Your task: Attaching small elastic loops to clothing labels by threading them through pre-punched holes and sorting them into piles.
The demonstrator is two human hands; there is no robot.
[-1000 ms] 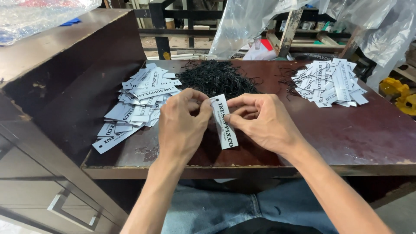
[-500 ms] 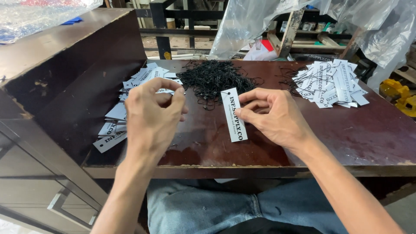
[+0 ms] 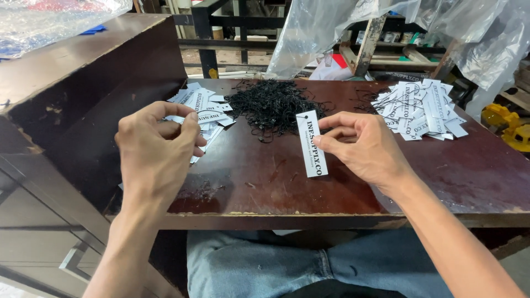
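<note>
My right hand pinches a long white paper tag with black print by its right edge and holds it upright above the dark wooden table. A small black loop shows at the tag's top hole. My left hand hovers at the left with its fingers curled shut, and nothing is visible in it. It is just in front of a pile of white tags. A heap of thin black strings lies behind the held tag.
A second pile of white tags with strings lies at the table's right rear. A tall dark cabinet stands at the left with bubble wrap on top. Clear plastic sheeting hangs behind. A yellow object sits far right.
My hands have come apart. The left hand has moved left and away from the tag, toward the left pile, while the right hand keeps the tag and has shifted slightly right.
</note>
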